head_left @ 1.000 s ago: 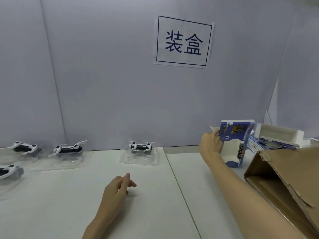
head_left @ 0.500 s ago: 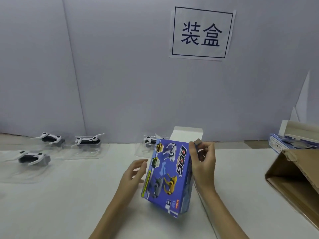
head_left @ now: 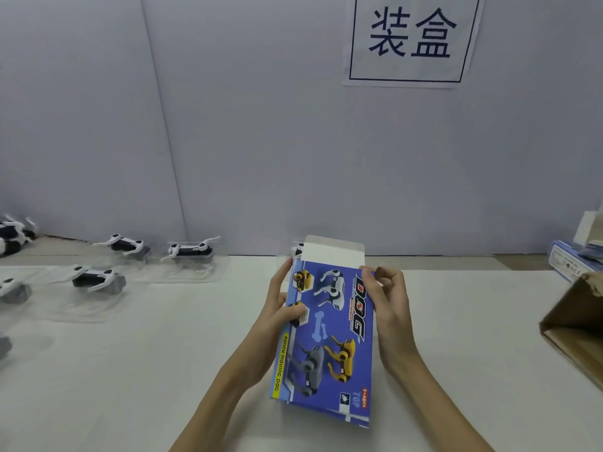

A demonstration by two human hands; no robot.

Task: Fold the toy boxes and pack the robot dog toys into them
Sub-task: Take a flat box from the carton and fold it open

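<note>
Blue toy box held above the white counter at centre, near edge tilted down toward the camera, printed face up with "DOG" lettering and pictures of robot dogs. White top flap is open, sticking up at the far end. Left hand grips the box's left edge, thumb curled onto the printed face, other fingers behind and mostly hidden. Right hand holds the right edge near the far corner, thumb on the face, fingertips curled and pinching a small side flap; exact flap shape hard to tell. Robot dog toys in clear plastic trays sit on the left half of the counter: one at the far edge by the wall, another just left of it, one nearer, and partial ones cut off at the left border. One more toy is mostly hidden behind the box flap. Brown cardboard carton lies on its side at the right edge, opening facing left. Behind it, far right, a stack of flat blue boxes, partly cropped. Grey wall panel behind the counter carries a white paper sign with two Chinese characters in a frame.
</note>
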